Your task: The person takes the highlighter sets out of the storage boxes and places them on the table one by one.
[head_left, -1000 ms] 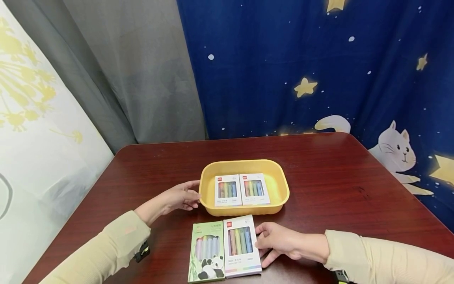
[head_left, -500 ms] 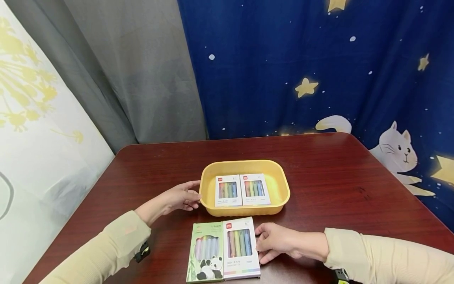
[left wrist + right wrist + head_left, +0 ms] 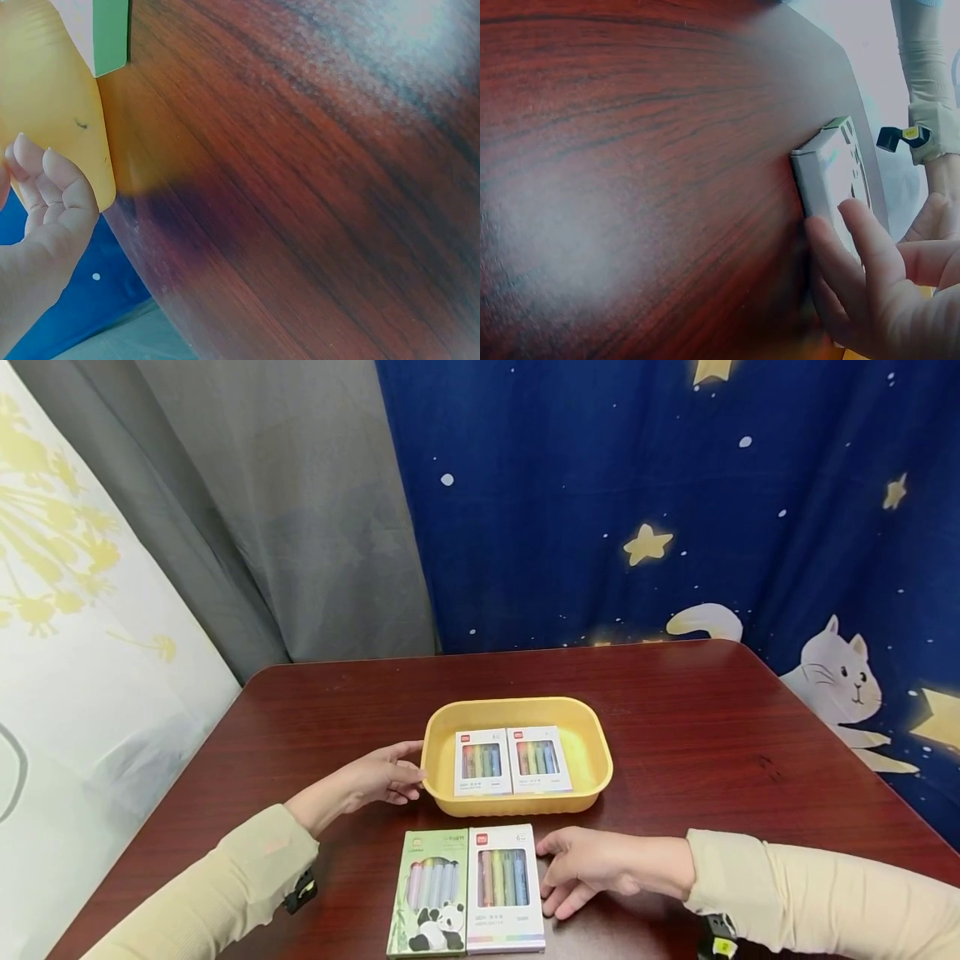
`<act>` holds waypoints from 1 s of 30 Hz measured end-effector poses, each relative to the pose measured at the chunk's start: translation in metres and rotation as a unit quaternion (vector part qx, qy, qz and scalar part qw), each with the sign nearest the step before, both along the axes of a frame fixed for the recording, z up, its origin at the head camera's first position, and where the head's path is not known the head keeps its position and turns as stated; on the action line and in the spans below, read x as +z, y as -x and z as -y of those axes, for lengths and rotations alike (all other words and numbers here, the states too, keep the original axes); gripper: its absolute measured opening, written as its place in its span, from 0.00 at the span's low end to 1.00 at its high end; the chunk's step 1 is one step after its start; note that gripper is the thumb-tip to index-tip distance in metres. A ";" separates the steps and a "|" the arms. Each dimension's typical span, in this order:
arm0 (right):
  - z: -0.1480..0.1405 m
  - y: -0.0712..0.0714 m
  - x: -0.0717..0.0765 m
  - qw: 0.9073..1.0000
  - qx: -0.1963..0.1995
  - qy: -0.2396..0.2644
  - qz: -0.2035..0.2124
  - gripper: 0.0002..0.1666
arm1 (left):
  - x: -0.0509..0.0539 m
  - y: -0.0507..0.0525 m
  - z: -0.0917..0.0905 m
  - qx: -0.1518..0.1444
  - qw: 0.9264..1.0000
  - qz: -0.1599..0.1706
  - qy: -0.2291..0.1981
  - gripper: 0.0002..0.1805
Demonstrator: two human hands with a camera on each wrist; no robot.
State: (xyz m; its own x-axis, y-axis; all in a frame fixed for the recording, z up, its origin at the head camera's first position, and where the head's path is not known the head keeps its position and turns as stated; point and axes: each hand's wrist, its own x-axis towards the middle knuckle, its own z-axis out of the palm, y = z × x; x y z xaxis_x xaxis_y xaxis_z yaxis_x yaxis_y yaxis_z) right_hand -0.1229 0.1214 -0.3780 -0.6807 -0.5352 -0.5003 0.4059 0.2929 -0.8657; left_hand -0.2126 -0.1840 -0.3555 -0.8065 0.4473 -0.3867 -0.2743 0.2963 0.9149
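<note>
Beside the left end of a yellow basket point(image 3: 517, 807), my left hand point(image 3: 386, 777) touches the rim, its fingers loosely bent. The left wrist view shows that hand point(image 3: 56, 199) against the outer wall of the basket point(image 3: 52, 90). Two white marker boxes point(image 3: 482, 785) point(image 3: 542, 781) lie side by side in the basket. In front of it, a green panda box point(image 3: 405, 893) and a larger white marker box point(image 3: 506, 927) lie flat, edge to edge. My right hand point(image 3: 588, 867) is at the white box's right side; in the right wrist view its fingers point(image 3: 866, 232) rest along the box point(image 3: 817, 180).
The dark red wooden table point(image 3: 697, 743) extends around the basket and boxes. Behind it hang a grey curtain point(image 3: 337, 527) and a blue star-patterned curtain point(image 3: 540, 527). A white patterned cloth point(image 3: 97, 693) is at the left.
The panda box and the larger white box have shifted slightly left and toward me, and the white box lies straighter. My right hand's fingers have spread a little. The left hand has not moved.
</note>
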 end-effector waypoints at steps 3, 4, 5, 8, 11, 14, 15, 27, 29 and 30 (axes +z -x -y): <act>0.000 0.000 0.000 1.000 0.001 -0.004 0.005 0.33 | 0.000 0.000 -0.001 0.010 1.000 0.003 0.007 0.37; 0.000 0.000 0.000 1.000 0.002 -0.005 0.007 0.33 | -0.001 0.001 -0.001 0.017 1.000 0.004 0.012 0.37; 0.000 0.000 0.000 1.000 0.002 -0.006 0.008 0.33 | -0.002 0.001 -0.001 0.021 1.000 0.004 0.015 0.36; -0.001 0.000 0.001 1.000 0.006 -0.010 0.012 0.31 | -0.003 0.002 -0.002 0.025 1.000 0.004 0.018 0.35; -0.002 0.001 0.005 0.999 0.020 -0.022 0.013 0.31 | -0.003 0.002 -0.003 0.026 0.999 0.004 0.019 0.35; -0.005 0.005 0.013 0.998 0.039 -0.038 0.011 0.29 | -0.002 0.001 -0.002 0.027 0.999 0.004 0.020 0.35; -0.006 0.006 0.016 0.998 0.045 -0.042 0.009 0.29 | -0.002 0.000 -0.002 0.027 0.999 0.004 0.021 0.35; -0.011 0.025 0.062 0.993 0.098 -0.065 -0.003 0.24 | -0.004 0.002 -0.001 0.028 0.999 0.005 0.022 0.35; -0.010 0.031 0.069 0.993 0.098 -0.068 -0.005 0.24 | -0.004 0.002 -0.001 0.027 0.999 0.005 0.022 0.35; -0.010 0.034 0.072 0.993 0.097 -0.069 -0.007 0.24 | -0.004 0.002 -0.001 0.027 0.999 0.005 0.022 0.35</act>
